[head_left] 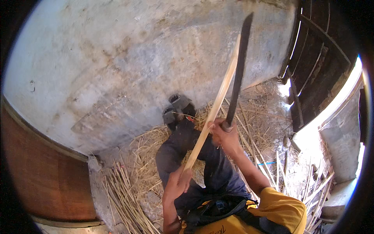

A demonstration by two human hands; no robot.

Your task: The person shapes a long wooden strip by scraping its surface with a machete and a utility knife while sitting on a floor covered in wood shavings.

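My left hand [177, 182] is closed around the lower end of a long pale bamboo strip [212, 113], which slants up and away to the right. In my right hand [226, 137] is the handle of a machete [239, 66]. Its long dark blade points upward, close beside the right side of the strip. The thumb side of my right hand meets the strip near its middle. Both the strip and the blade are held above my legs, which stretch out in dark trousers [218, 175].
A stained plaster wall [117, 62] rises in front of my feet. Shavings [144, 144] litter the floor. Bundles of thin sticks [126, 199] lie at left, more sticks [319, 195] at right. A brown wooden panel [46, 171] stands left, dark boards [319, 58] at far right.
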